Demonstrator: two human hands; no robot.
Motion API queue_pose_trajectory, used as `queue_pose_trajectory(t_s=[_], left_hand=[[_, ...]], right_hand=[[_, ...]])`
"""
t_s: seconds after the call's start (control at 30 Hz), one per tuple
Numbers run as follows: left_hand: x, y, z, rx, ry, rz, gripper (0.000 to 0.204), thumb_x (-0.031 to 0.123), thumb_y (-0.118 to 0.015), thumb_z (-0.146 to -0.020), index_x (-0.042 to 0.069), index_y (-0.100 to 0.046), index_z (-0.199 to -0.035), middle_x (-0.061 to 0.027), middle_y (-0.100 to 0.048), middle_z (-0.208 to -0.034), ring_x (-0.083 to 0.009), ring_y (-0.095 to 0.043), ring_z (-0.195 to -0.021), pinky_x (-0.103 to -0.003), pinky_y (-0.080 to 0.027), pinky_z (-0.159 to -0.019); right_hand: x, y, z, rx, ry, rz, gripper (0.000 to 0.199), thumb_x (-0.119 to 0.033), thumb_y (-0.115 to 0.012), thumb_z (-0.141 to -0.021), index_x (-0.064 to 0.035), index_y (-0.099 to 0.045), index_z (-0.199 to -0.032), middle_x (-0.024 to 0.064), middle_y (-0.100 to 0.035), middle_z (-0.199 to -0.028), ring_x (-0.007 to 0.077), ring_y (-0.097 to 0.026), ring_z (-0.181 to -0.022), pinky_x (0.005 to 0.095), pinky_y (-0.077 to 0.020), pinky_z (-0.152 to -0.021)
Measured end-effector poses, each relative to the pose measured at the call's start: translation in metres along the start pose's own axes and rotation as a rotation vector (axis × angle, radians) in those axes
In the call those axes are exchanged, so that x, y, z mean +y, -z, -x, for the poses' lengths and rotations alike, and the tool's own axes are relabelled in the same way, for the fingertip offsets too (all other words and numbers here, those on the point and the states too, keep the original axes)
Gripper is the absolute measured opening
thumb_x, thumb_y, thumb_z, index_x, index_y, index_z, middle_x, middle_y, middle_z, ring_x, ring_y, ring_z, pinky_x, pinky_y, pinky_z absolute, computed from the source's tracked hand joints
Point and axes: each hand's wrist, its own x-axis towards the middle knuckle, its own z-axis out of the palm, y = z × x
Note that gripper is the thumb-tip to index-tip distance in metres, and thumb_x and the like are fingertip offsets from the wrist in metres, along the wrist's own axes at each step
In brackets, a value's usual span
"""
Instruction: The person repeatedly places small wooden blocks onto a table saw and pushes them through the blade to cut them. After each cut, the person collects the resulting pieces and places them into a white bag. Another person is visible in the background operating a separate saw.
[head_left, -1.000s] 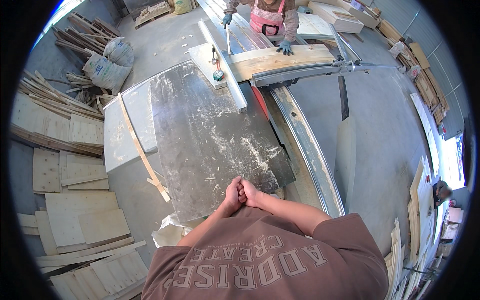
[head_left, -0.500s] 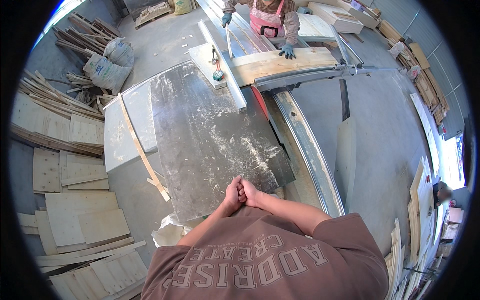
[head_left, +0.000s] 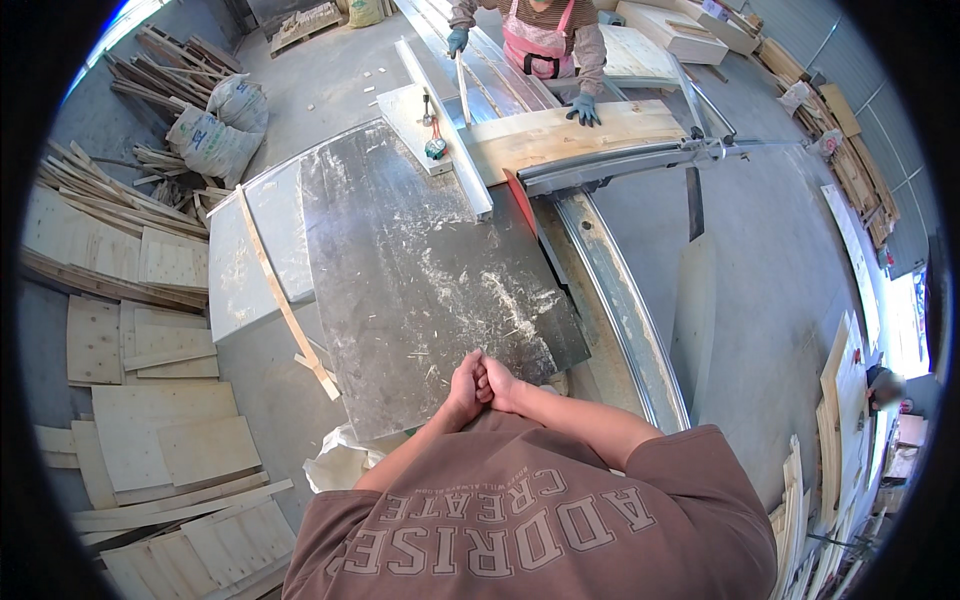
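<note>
In the head view, our bare left hand [head_left: 465, 389] and bare right hand [head_left: 499, 389] are clasped together, no object visible, near the flat, dark-grey, dusty table [head_left: 375, 245]; we seem to be waiting; reaching would call for unclasping.

Machine table [head_left: 385, 240]: dark, matt, metal by eye, strewn rough with pale wood shavings [head_left: 515, 312]. Fence [head_left: 452, 145] over its far end: bright smooth metal. Slide rail [head_left: 628, 310], right: metal, glossy in streaks, dust-dulled elsewhere. Board [head_left: 560, 137], far side: bare wood, smooth. Apron [head_left: 530, 42] beyond: pink cloth; gloves [head_left: 583, 111], matt. Sacks [head_left: 213, 148], far left: woven plastic, I'd judge, crinkled. Floor [head_left: 775, 250]: grey, smooth, low sheen. Near shirt [head_left: 540, 490]: matt brown cloth.
</note>
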Motion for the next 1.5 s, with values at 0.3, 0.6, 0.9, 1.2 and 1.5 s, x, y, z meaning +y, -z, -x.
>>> queue_pose_trajectory(t_s=[0.3, 0.6, 0.9, 1.2, 1.5], left_hand=[[-0.008, 0.040, -0.016, 0.015, -0.067, -0.009, 0.063, 0.049, -0.038, -0.104, 0.000, -0.076, -0.110, -0.0088, -0.076, -0.086, -0.0195, -0.068, -0.069, -0.032, -0.054, -0.067], [-0.002, 0.023, -0.005, 0.124, -0.045, 0.095, 0.038, 0.044, -0.051, -0.103, 0.017, -0.058, -0.078, -0.0050, -0.067, -0.071, -0.0181, -0.063, -0.058, -0.032, -0.052, -0.055], [-0.003, 0.027, -0.009, 0.141, -0.043, 0.102, 0.038, 0.044, -0.051, -0.103, 0.018, -0.057, -0.075, -0.0035, -0.067, -0.069, -0.0171, -0.062, -0.056, -0.031, -0.051, -0.053], [-0.003, 0.027, -0.007, 0.121, -0.034, 0.070, 0.041, 0.045, -0.047, -0.104, 0.014, -0.064, -0.084, -0.0053, -0.070, -0.076, -0.0181, -0.064, -0.061, -0.032, -0.051, -0.055], [-0.006, 0.024, -0.007, 0.119, -0.015, 0.042, 0.048, 0.046, -0.043, -0.105, 0.009, -0.071, -0.092, -0.0044, -0.071, -0.077, -0.0177, -0.062, -0.060, -0.033, -0.050, -0.058]], right_hand=[[-0.017, -0.019, 0.023, 0.104, 0.035, -0.046, 0.083, -0.083, -0.035, -0.102, -0.0078, -0.068, -0.112, 0.0082, -0.072, -0.103, 0.0205, -0.067, -0.088, 0.0330, -0.0541, -0.074], [-0.015, -0.012, 0.015, 0.100, 0.013, -0.055, 0.081, -0.083, -0.037, -0.102, -0.0081, -0.067, -0.110, 0.0042, -0.070, -0.091, 0.0185, -0.065, -0.077, 0.0324, -0.0528, -0.066], [-0.016, -0.013, 0.014, 0.090, 0.006, -0.059, 0.082, -0.082, -0.036, -0.103, -0.0072, -0.069, -0.110, 0.0039, -0.071, -0.092, 0.0182, -0.065, -0.078, 0.0326, -0.0521, -0.065], [-0.015, -0.014, 0.014, 0.096, -0.002, -0.069, 0.079, -0.083, -0.039, -0.102, -0.0094, -0.069, -0.101, 0.0029, -0.069, -0.088, 0.0163, -0.063, -0.074, 0.0312, -0.0479, -0.062], [-0.020, -0.025, 0.026, 0.113, -0.023, -0.047, 0.082, -0.080, -0.036, -0.104, -0.0068, -0.072, -0.100, 0.0019, -0.069, -0.082, 0.0151, -0.059, -0.066, 0.0306, -0.0472, -0.059]])
